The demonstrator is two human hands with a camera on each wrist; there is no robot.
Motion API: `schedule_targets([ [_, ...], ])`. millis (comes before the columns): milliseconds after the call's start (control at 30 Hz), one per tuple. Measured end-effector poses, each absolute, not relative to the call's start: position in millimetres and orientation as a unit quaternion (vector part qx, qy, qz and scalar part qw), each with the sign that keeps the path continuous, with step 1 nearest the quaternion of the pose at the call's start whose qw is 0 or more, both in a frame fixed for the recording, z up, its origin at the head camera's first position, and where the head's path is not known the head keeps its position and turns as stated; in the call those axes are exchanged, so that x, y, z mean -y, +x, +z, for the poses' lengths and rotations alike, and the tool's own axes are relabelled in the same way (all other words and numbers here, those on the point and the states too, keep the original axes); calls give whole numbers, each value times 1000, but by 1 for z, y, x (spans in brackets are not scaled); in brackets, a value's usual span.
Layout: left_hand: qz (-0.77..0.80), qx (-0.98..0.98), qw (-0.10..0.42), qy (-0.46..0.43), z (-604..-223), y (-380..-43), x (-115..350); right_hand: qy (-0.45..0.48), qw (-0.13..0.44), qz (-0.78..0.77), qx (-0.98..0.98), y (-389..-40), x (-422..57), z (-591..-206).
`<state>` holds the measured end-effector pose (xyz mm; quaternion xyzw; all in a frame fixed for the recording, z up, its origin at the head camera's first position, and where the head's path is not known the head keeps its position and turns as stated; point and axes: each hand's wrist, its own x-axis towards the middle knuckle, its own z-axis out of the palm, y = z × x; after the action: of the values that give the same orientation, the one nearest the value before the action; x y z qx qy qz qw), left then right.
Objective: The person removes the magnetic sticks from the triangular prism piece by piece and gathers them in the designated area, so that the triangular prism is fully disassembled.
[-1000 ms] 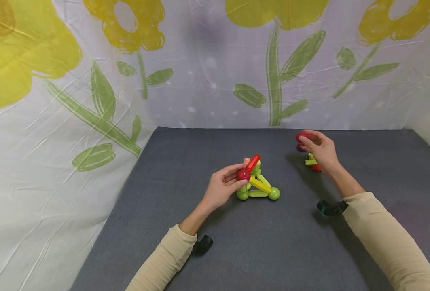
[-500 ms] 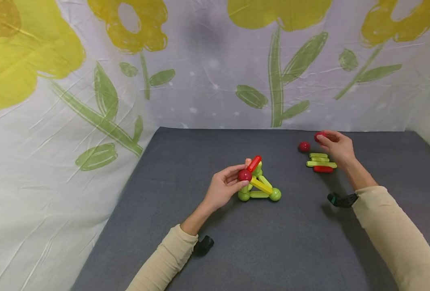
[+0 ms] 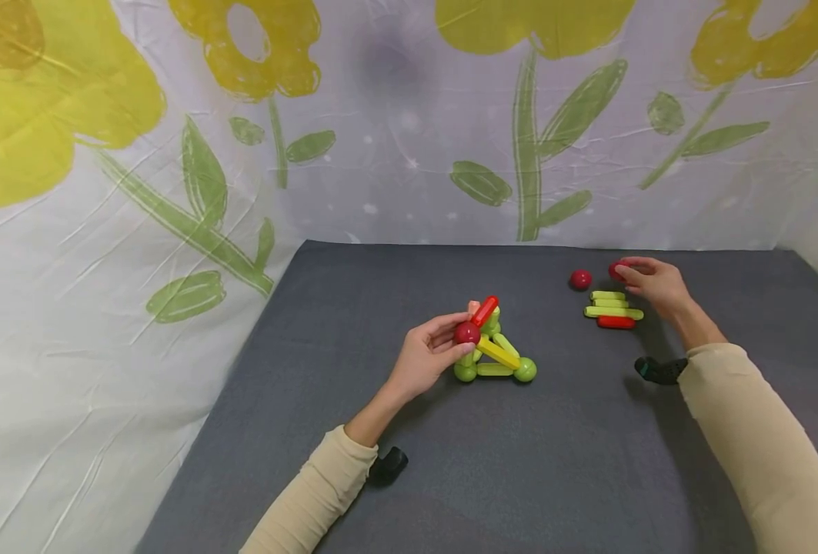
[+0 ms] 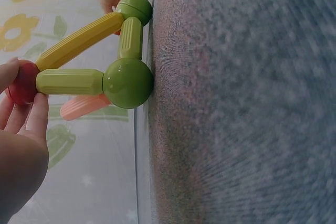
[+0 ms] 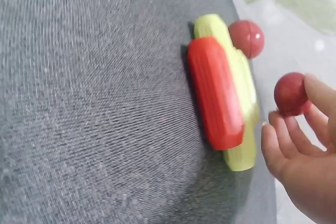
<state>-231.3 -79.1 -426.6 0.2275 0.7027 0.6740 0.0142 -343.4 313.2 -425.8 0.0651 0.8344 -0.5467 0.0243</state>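
Note:
My left hand [image 3: 428, 354] pinches a red ball [image 3: 467, 333] at the upper corner of a stick-and-ball frame. A yellow stick [image 3: 499, 352] slopes from that ball to a green ball [image 3: 525, 370] on the table. The left wrist view shows a light green stick [image 4: 71, 82] joining the red ball to another green ball [image 4: 128, 83]; a salmon stick [image 4: 84, 106] extends behind. A red stick [image 3: 485, 311] angles up near the held ball. At the back right, my right hand [image 3: 661, 287] holds a second red ball [image 5: 290, 93] between thumb and fingers, off the table.
A loose red ball [image 3: 580, 279] lies left of my right hand. Below it are several yellow-green sticks [image 3: 608, 303] side by side, with one red stick [image 3: 616, 322] in front. The grey table [image 3: 519, 469] meets a flower-printed curtain [image 3: 395, 177] at the back.
My right hand has moved right with its red ball, away from the loose one, then slightly lower. The sticks it partly covered now show. My left hand keeps its hold on the frame.

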Motion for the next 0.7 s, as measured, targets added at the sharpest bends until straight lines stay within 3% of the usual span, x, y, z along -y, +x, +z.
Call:
schedule_targets([
  [267,663,-709,19,238,-401,-217,79,35,40,-515,-856,-346,-313,-437],
  [700,664,-709,16,236,-415,-225,82,12,75,-445,-892,-353,-308,-436],
])
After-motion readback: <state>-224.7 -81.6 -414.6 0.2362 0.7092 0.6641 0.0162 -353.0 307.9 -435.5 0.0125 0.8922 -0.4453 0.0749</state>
